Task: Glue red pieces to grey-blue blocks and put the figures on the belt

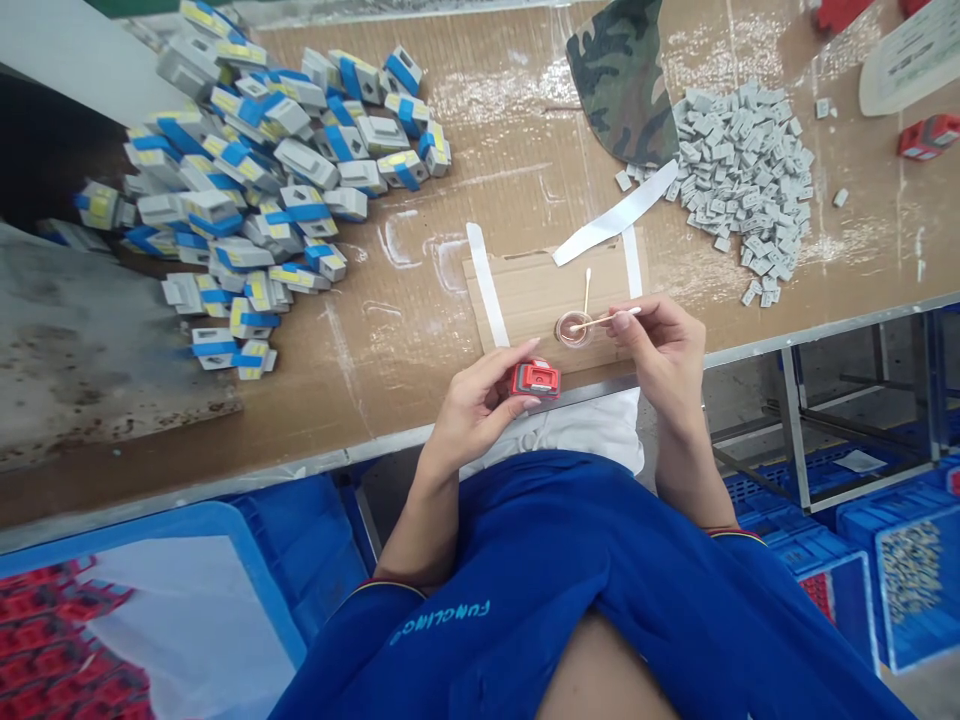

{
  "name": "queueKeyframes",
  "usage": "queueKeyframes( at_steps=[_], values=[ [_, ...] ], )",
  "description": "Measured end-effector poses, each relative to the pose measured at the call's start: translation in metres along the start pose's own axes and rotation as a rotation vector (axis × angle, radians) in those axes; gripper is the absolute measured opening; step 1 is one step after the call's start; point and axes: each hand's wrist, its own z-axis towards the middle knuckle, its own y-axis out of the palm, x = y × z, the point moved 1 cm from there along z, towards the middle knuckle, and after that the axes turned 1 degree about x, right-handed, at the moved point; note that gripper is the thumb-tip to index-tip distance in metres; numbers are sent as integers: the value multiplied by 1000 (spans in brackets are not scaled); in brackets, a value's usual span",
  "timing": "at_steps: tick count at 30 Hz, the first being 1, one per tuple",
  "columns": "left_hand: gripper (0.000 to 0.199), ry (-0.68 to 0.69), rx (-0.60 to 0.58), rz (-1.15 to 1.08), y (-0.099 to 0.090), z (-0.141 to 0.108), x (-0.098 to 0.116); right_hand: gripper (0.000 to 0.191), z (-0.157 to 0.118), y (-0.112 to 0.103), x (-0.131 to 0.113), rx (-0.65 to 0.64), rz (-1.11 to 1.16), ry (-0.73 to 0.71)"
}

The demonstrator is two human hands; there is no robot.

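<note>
My left hand grips a small red and grey part between thumb and fingers at the table's front edge. In my right hand, a cotton swab is pinched, its far tip inside a small round clear dish. A second swab leans in the same dish and points away from me. The dish rests on a cardboard sheet that has white tape strips along its sides.
Grey parts with blue and yellow bands are heaped at the left. Many small grey pieces lie at the right beside camouflage cloth. A red part sits far right. Blue crates stand below the table.
</note>
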Motion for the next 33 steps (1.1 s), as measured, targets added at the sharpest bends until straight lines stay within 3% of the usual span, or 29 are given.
queueKeyframes(
  at_steps=[4, 8, 13, 18, 33],
  values=[
    [48, -49, -6, -28, 2, -1, -2, 37, 1, -1, 6, 15, 21, 18],
    [45, -42, 13, 25, 3, 0, 1, 27, -4, 0, -6, -1, 72, -12],
    [44, -29, 7, 43, 3, 0, 3, 14, -19, 2, -28, -122, 0, -107],
    [45, -32, 6, 34, 3, 1, 4, 11, -23, 10, -33, -228, -50, -226],
    [44, -13, 9, 41, 4, 1, 5, 8, -24, 14, -34, -254, -123, -307]
  ],
)
